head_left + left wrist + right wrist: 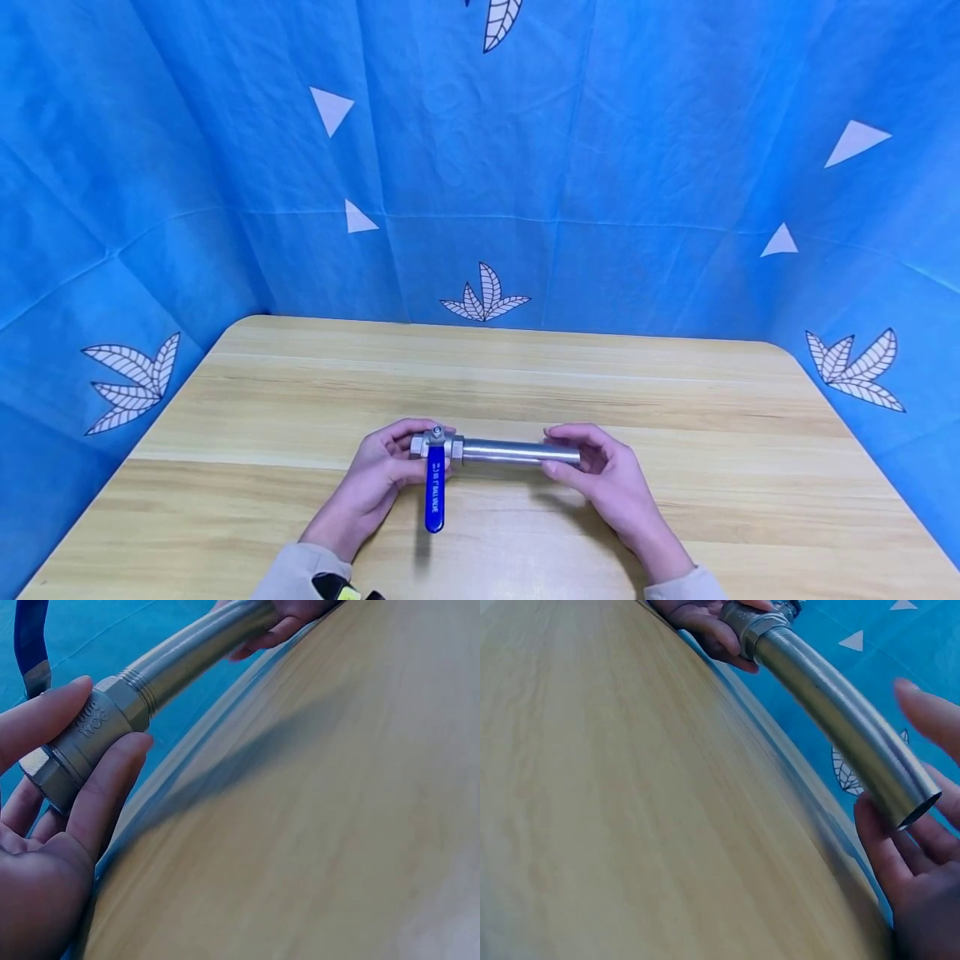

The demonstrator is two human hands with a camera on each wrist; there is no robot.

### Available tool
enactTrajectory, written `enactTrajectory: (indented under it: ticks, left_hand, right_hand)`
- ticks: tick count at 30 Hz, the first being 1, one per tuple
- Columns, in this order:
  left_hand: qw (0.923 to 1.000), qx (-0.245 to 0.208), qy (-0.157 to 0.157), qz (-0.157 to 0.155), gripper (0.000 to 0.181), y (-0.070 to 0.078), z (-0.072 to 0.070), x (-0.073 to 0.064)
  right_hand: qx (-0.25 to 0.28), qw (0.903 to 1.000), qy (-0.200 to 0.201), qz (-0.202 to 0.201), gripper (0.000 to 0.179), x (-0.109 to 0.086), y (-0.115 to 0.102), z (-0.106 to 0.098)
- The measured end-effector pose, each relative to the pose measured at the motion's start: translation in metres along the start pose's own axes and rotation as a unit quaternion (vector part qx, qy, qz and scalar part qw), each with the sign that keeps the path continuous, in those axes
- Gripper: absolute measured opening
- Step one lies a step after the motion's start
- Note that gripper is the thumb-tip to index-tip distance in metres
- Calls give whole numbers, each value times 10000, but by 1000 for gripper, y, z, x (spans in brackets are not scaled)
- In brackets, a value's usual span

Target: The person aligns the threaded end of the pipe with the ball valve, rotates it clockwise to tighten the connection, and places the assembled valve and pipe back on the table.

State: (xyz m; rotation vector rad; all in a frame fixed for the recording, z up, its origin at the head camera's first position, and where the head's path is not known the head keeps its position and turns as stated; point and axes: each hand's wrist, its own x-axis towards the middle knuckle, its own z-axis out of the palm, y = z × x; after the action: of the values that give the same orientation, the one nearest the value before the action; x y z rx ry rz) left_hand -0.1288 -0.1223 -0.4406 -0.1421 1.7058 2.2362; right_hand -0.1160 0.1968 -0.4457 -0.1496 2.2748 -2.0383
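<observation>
A steel ball valve [454, 447] with a blue lever [435, 492] is joined to a straight metal pipe [510, 452], and both are held up above the table. My left hand [378, 467] grips the valve body [90, 724] between thumb and fingers at the left. Around the pipe's free right end, my right hand [611, 475] is spread loosely. In the right wrist view one digit [930, 712] stands apart from the pipe, while another lies against or close to its end. Threads show where pipe and valve meet in the left wrist view. The lever points toward me.
The pale wooden table [300, 383] lies under both hands, with rounded far corners. A blue curtain [480, 167] with white triangles and leaf prints surrounds its back and sides. A dark band with a yellow patch [348, 592] is at the left wrist.
</observation>
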Motion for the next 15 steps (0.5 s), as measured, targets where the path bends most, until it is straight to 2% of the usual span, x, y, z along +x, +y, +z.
enactTrajectory:
  ticks: [3, 6, 9, 15]
  left_hand:
    - [9999, -114, -22, 2, 56, 0, -1, 0]
    - [9996, -274, -52, 13, 59, 0, -1, 0]
    - [9993, -379, -54, -4, 60, 0, -2, 0]
    - [9993, -369, 19, -66, 58, 2, -2, -1]
  right_hand:
    - [188, 9991, -225, -310, 56, 1, 2, -2]
    - [290, 9986, -164, -402, 57, 1, 3, -3]
    - [379, 9987, 40, -338, 54, 0, 0, -2]
    - [385, 9987, 316, 65, 54, -1, -4, -1]
